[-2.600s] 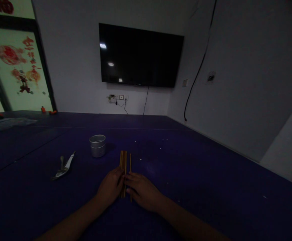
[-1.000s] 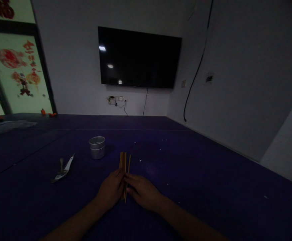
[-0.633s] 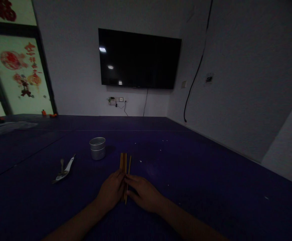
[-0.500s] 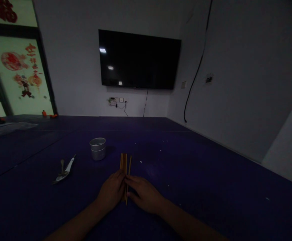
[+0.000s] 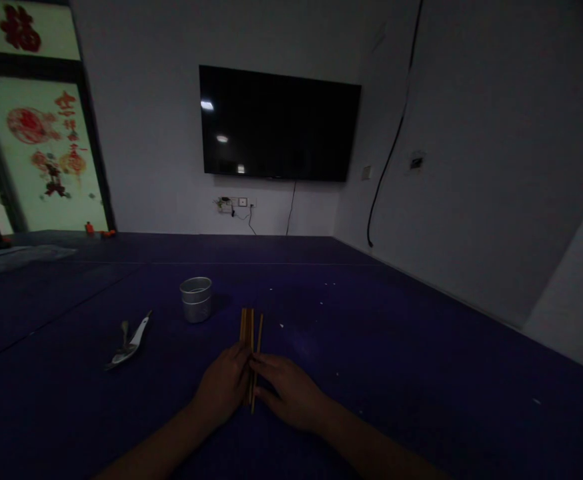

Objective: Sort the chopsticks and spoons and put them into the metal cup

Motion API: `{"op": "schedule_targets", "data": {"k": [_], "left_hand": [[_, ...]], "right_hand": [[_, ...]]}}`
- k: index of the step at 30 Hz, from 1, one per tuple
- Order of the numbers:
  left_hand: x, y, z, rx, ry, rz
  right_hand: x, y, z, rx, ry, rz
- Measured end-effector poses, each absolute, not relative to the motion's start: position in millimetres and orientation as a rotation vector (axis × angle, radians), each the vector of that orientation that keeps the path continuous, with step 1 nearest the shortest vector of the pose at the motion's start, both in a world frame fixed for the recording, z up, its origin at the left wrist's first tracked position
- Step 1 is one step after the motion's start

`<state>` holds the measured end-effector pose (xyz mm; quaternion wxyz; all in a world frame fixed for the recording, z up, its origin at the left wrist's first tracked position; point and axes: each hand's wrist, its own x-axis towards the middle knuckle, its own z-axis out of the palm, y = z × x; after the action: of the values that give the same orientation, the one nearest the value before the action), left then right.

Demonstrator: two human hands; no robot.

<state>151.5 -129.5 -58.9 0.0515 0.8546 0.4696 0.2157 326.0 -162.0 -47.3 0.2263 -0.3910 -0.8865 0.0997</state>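
Several yellow-brown wooden chopsticks (image 5: 247, 323) stand out as a narrow bundle on the dark blue surface, pointing away from me. My left hand (image 5: 225, 381) is closed along the left side of the bundle, covering its middle. One chopstick (image 5: 260, 328) lies slightly apart on the right, at a small angle to the others. My right hand (image 5: 291, 390) reaches across this chopstick, fingertips against the bundle and thumb lower down beside the stick. The fingertips of both hands meet over the chopsticks, so the exact grip is partly hidden.
A metal cup (image 5: 196, 303) stands upright beyond my left hand. Left of it lie a white spoon (image 5: 134, 343) and a smaller spoon-like utensil (image 5: 125, 331). Small white scraps (image 5: 281, 326) dot the blue surface (image 5: 421, 373). Plastic sheeting (image 5: 26, 257) lies far left.
Both hands and the chopsticks keep nearly the same positions. The whole view has shifted slightly, with everything sitting a little lower in the picture.
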Motion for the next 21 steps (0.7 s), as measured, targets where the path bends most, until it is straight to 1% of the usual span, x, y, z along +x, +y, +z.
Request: {"op": "schedule_targets", "data": {"k": [4,11,21], "left_hand": [[151.1,-130.3,-57.6,2.607,1.422,0.61],[151.0,-131.6,-57.6,2.579,1.403,0.677],[151.0,-131.2,-56.0,2.612,1.415,0.625]], "right_hand": [[325.9,-162.3,-46.4,-1.082,-2.453,0.268],[326.3,-160.9,-48.5,-1.074,-2.464,0.247],[326.3,-160.0,-48.5,-1.076,-2.473,0.259]]}}
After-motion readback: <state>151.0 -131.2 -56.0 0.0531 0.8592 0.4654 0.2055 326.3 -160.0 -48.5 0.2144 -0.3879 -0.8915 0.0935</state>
